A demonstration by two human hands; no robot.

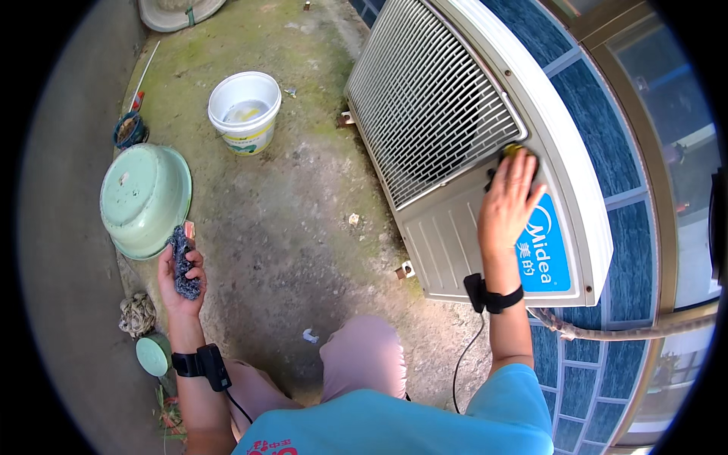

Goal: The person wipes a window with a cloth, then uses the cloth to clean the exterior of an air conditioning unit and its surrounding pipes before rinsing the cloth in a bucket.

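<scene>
My right hand (508, 207) lies flat on the front panel of a Midea air-conditioner outdoor unit (455, 239), just beside the lower corner of its slatted grille (432, 96). Beneath its fingers is a black and yellow scrubbing pad (515, 151), mostly covered by the hand. A blue brand sticker (543, 250) is next to the palm. Off to the left, my left hand (181, 278) is closed around a crumpled dark grey textured cloth (185, 264), held up near the rim of an overturned green basin (139, 196).
A white bucket (244, 114) with some liquid stands on the mossy concrete floor (284, 227). Along the left wall are a small blue pot (129, 131), a bundled rag (137, 314) and a green round container (153, 354). A wrapped pipe (625, 331) runs along the blue tiled wall (628, 256).
</scene>
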